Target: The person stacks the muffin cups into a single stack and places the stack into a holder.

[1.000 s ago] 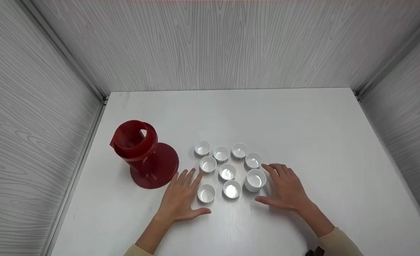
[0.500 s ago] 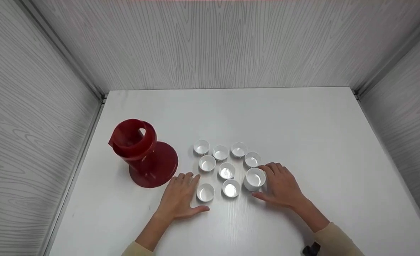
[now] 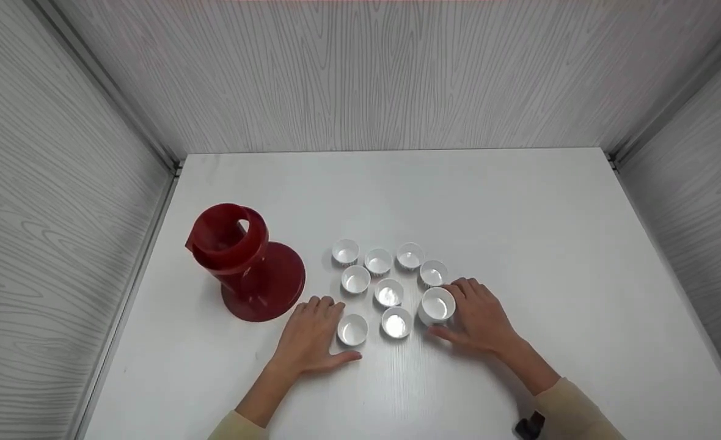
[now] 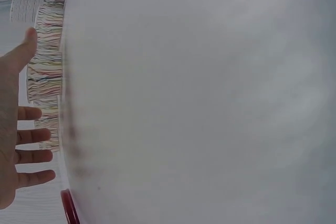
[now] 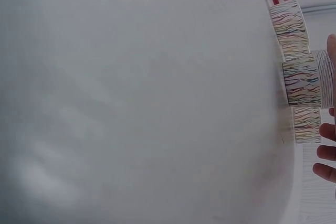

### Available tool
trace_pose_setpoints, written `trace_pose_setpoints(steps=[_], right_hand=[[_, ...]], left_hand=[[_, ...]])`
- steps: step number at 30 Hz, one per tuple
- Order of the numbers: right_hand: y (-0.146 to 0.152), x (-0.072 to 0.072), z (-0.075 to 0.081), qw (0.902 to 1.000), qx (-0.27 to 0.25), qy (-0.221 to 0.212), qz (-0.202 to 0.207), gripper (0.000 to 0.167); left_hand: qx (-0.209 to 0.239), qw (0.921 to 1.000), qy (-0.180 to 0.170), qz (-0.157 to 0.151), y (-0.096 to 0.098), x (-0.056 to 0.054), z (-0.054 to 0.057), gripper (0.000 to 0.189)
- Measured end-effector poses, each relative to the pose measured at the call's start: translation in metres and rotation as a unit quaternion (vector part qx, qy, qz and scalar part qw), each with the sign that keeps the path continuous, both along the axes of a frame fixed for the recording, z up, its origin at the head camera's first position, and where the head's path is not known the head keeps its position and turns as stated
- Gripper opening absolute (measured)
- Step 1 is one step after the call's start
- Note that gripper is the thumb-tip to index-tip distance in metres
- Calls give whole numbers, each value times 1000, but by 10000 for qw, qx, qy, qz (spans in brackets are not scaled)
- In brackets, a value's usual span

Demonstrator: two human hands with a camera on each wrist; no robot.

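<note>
Several small white cups stand in a cluster on the white table [image 3: 519,232]. Wrist views show wavy coloured lines around their sides. My left hand [image 3: 311,336] has its fingers spread and its thumb out, close beside the nearest left cup [image 3: 352,330], holding nothing. At the cluster's right side, one white cup [image 3: 437,304] sits on another, rising above its neighbours; fine grey lines run around this upper cup in the right wrist view. My right hand [image 3: 483,321] has thumb and fingers on either side of it, fingertips at its wall. The far fingers are partly hidden behind the cup.
A dark red plastic piece [image 3: 264,287] with a wide round foot and a curled, funnel-like top stands left of the cups, just beyond my left fingertips. Grey wood-grain panels [image 3: 373,73] wall the table at the back and both sides.
My right hand has moved left and closed in around the raised cup. My left fingers have drawn back slightly from the middle left cup. The cups stay where they were.
</note>
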State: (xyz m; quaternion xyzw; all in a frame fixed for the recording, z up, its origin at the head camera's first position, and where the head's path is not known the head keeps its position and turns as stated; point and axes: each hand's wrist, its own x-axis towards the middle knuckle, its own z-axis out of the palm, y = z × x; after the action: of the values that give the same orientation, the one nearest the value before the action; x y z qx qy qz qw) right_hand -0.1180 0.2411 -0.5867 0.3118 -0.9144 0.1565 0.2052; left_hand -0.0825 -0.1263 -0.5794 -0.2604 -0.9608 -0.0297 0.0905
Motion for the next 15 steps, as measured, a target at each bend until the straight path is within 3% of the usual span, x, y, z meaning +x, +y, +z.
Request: trace_pose_setpoints(steps=[15], right_hand=[[1,-2,-2,9999,-80,-37,143,67]], left_hand=[[-159,9996,226,-44,2,-1,-1,75]])
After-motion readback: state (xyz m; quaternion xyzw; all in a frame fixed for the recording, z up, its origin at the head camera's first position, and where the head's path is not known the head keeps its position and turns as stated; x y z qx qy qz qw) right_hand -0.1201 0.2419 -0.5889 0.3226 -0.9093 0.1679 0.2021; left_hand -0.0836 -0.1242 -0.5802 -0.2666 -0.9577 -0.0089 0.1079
